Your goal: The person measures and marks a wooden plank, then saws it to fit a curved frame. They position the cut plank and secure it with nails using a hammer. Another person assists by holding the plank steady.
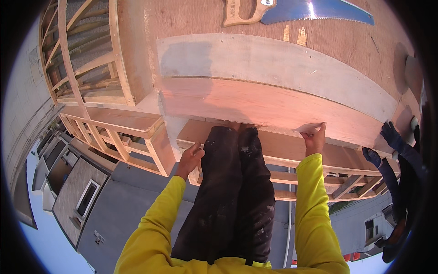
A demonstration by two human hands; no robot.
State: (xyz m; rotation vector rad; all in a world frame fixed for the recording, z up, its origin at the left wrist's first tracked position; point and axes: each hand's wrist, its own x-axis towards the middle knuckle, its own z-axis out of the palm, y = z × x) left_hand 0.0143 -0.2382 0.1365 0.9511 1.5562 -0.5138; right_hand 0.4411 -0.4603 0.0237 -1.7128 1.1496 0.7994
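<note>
A long reddish plywood strip (pixel 273 104) lies across in front of my legs, along a grey-faced board (pixel 273 61). My right hand (pixel 315 140) is at the strip's near edge, index finger and thumb on the edge and the other fingers curled in. Beside my left thigh, my left hand (pixel 190 160) is closed above the end of a timber frame (pixel 194 176); what it holds, if anything, is hidden. Both my sleeves are yellow. A handsaw (pixel 315 13) with a blue blade and wooden handle rests on the brown plywood sheet (pixel 191 23) at the far side.
Dark-gloved hands (pixel 391 136) of another person are by the strip's right end. An open timber frame (pixel 86 55) stands at far left, with a plywood-topped frame (pixel 114 125) nearer. A nail (pixel 375 44) lies at right. Below the framing, a grey wall (pixel 123 205) drops away.
</note>
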